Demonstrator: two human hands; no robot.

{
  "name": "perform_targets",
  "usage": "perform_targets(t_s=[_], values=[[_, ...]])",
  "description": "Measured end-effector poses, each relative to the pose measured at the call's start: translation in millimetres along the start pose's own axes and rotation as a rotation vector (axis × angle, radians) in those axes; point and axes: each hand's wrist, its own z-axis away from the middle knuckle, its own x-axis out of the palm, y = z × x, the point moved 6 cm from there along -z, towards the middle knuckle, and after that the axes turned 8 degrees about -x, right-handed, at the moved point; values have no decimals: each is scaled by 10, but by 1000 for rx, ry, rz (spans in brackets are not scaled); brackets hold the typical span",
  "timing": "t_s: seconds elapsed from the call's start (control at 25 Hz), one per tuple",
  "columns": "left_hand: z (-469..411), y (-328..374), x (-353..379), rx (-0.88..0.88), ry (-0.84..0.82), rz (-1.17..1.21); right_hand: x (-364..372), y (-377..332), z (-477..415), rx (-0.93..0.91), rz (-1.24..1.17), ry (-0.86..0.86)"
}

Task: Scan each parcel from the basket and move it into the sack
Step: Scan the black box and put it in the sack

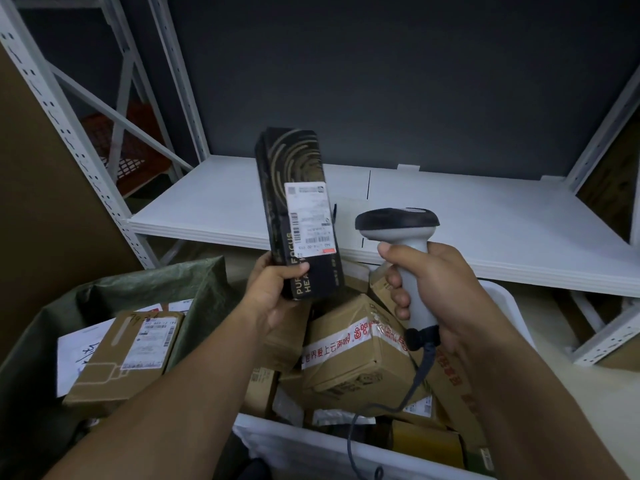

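My left hand point(277, 289) grips the lower end of a tall black box point(294, 168) with gold swirls, held upright above the basket. A white shipping label point(308, 220) on the box faces me. My right hand point(436, 289) grips the grey handle of a barcode scanner point(398, 223), whose dark head sits just right of the label. The scanner's cable hangs down over the white basket point(294, 445), which holds several brown cardboard parcels point(356, 362). At the left the green sack point(156, 282) stands open with a brown labelled box point(128, 358) and a white parcel inside.
A white shelf board point(485, 216) on a grey metal rack runs behind the basket. Rack uprights point(69, 150) stand at the left, and a big brown cardboard sheet point(41, 202) leans there. An orange crate point(131, 147) sits far left behind the rack.
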Motion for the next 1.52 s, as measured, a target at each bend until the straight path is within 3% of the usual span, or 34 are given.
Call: perform_targets(t_s=[0.32,0.8,1.2,1.4,1.52], values=[[-165,-47,-259,52,62,134,114,-130,140,8,40,-190],[-267,12,-314,154,89,194,70,-134,165,30,30,-205],[-200,86,-427,110,71,185,203,-156,70,-31,63,-180],[7,222,-606,78,81,391,503,-142,30,-29,51,-200],[123,265,-875,56,187,479,706,-135,-10,-27,60,-231]])
